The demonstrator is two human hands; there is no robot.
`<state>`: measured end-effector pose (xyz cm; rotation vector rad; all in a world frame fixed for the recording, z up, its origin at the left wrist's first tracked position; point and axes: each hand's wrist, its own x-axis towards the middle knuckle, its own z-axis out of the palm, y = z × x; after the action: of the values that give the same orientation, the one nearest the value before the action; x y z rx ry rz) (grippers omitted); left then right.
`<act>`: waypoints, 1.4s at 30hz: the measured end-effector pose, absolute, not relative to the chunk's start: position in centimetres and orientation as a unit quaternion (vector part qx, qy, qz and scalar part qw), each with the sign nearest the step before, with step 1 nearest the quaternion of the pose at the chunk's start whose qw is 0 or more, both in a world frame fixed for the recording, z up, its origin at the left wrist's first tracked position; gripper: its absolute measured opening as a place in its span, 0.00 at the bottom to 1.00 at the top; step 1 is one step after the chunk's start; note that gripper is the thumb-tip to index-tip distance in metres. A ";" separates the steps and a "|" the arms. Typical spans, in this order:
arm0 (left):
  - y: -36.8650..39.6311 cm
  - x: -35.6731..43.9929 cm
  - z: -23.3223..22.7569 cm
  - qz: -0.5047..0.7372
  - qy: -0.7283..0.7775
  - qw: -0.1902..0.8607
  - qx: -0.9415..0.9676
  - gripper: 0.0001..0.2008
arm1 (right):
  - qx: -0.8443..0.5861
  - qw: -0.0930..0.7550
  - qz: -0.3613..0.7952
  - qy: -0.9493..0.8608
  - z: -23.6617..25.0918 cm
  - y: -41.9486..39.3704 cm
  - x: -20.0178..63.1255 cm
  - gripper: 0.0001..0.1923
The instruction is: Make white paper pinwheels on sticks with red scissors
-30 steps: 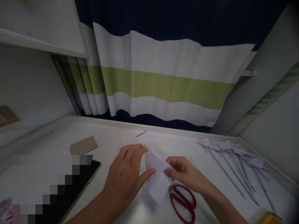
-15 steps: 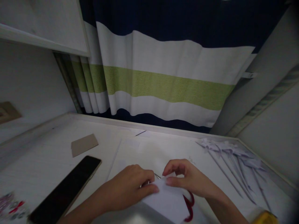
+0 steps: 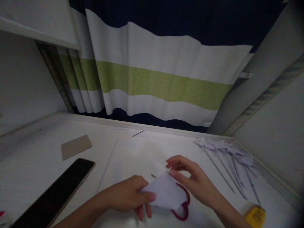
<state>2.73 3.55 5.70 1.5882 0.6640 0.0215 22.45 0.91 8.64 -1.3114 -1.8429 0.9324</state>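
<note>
White paper (image 3: 167, 192) now lies over scissors (image 3: 182, 211); left hand (image 3: 127, 198) pinches it, right hand (image 3: 190, 177) has released, fingers open.

Head-worn view, down over desk (image 3: 42, 148)

A dim white desk (image 3: 42, 158) stands before a navy, white and green curtain (image 3: 154, 82).

A home craft corner: a white desk (image 3: 42, 148) set against a navy, white and green striped curtain (image 3: 152, 82), strewn with a phone (image 3: 54, 193), red-handled scissors (image 3: 184, 202), cardboard (image 3: 76, 147) and rolled paper pieces (image 3: 228, 155).
</note>
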 end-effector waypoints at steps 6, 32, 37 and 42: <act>5.4 1.6 6.7 0.125 0.364 0.615 0.688 0.22 | -0.608 0.150 0.275 -0.729 4.5 -0.8 25.0 0.07; 4.9 1.6 9.8 0.173 0.385 0.610 0.670 0.15 | -0.423 0.551 0.571 -0.438 6.0 1.2 22.7 0.22; 5.5 1.2 10.7 0.159 0.354 0.608 0.693 0.14 | -0.451 0.528 0.560 -0.452 8.1 0.8 21.6 0.12; 5.9 2.2 8.8 0.424 0.256 0.605 0.624 0.18 | -0.455 0.649 0.475 -0.383 8.9 1.2 21.3 0.12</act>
<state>2.21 5.87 8.80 1.4436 0.5912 0.9803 21.25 1.23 8.91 -1.0350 -0.8698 1.0797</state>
